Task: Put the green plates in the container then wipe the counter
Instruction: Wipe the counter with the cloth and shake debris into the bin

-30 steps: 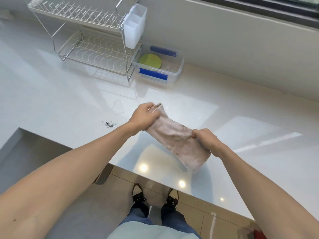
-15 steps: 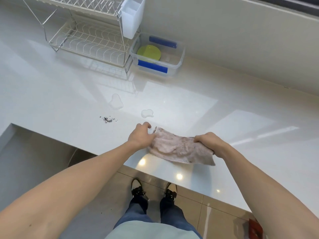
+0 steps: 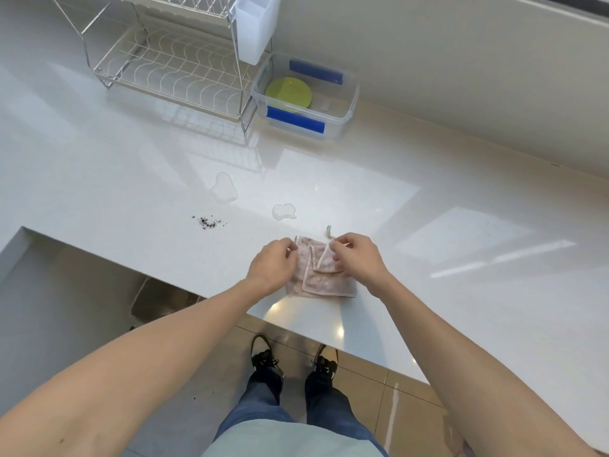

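Left hand (image 3: 272,265) rests curled on the left side of the folded pink cloth (image 3: 321,278); right hand (image 3: 357,258) pinches its upper fold between fingertips. The cloth lies flat near the counter (image 3: 461,199) front edge, open surface on all sides. Beyond it: two water puddles (image 3: 285,211) and dark crumbs (image 3: 209,222). Farther back, green plates (image 3: 288,93) sit inside the clear container (image 3: 349,103), just beside the wire dish rack (image 3: 171,67).

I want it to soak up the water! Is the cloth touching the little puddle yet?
Apart. The head view shows bare counter between the cloth and the nearest puddle.
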